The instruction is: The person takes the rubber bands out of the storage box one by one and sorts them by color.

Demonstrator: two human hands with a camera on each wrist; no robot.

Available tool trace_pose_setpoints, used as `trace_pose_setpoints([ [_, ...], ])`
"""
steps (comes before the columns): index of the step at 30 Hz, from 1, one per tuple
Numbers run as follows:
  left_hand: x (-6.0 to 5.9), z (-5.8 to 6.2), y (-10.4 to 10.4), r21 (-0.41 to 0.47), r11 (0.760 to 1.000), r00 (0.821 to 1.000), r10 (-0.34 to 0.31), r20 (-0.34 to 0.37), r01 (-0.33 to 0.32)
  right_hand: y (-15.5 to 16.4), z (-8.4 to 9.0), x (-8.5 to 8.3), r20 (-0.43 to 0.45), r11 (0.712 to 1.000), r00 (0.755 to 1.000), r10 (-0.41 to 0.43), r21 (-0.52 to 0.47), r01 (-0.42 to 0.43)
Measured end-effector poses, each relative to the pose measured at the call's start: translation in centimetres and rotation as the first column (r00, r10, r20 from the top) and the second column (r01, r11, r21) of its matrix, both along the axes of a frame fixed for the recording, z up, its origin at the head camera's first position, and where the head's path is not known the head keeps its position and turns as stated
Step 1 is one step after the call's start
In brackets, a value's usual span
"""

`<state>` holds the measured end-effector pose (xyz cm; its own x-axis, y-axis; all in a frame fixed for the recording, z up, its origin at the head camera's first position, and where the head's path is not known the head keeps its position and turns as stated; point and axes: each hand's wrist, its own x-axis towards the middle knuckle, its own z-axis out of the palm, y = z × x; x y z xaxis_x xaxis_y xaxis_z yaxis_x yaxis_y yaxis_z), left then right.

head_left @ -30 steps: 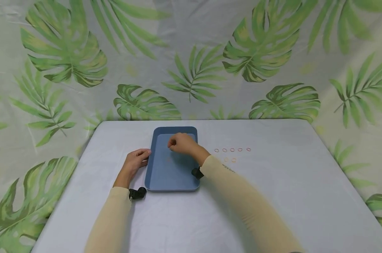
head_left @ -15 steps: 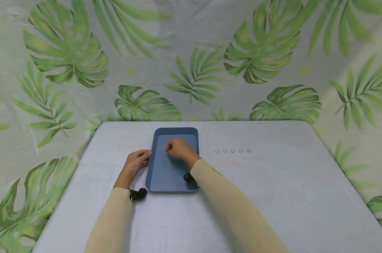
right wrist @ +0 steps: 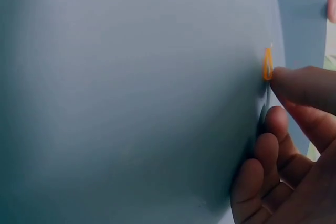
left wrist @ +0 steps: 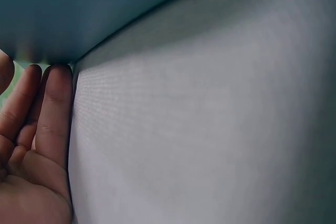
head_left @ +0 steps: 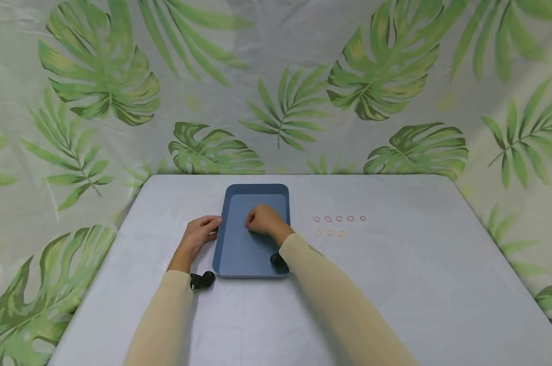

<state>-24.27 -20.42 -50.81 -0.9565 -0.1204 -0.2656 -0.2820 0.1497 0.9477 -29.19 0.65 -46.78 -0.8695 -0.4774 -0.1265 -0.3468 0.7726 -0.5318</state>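
Note:
A blue rectangular tray (head_left: 239, 254) lies on the grey table. My right hand (head_left: 262, 221) is inside it, low over the floor with its fingers curled. In the right wrist view its fingertips (right wrist: 304, 85) pinch a small orange rubber band (right wrist: 268, 64) right at the tray floor (right wrist: 131, 103). My left hand (head_left: 203, 229) rests beside the tray, and its straight fingers (left wrist: 52, 108) touch the tray's left wall (left wrist: 105, 3).
To the right of the tray, small rubber bands lie on the table in two rows: a red row (head_left: 339, 218) and a shorter orange row (head_left: 330, 233) in front of it. A leaf-print cloth hangs behind the table.
My right hand has come down and a little nearer, from above the tray's far part to its floor. The left hand has stayed at the tray's edge.

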Motion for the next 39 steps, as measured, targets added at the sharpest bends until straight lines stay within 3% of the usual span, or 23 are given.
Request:
trace_pose_setpoints([
  [13,0.0,0.0,0.1,-0.014,1.000,1.000,-0.006,-0.008,0.006,-0.2,0.0,0.4,-0.052,0.996,0.998,0.032,0.080,-0.028],
  [22,-0.2,0.1,0.1,0.000,1.000,1.000,-0.004,0.007,0.004,0.6,0.1,-0.2,0.052,1.000,0.998,0.022,0.005,-0.022],
  [30,-0.5,0.4,0.1,0.010,1.000,1.000,-0.001,0.015,0.001,2.5,2.0,-0.7,0.089,0.998,0.995,0.051,-0.047,-0.047],
  [39,-0.3,0.1,-0.1,-0.004,1.000,1.000,-0.004,0.023,0.004,4.6,4.7,-0.5,0.027,0.991,0.993,0.116,-0.071,-0.114],
])
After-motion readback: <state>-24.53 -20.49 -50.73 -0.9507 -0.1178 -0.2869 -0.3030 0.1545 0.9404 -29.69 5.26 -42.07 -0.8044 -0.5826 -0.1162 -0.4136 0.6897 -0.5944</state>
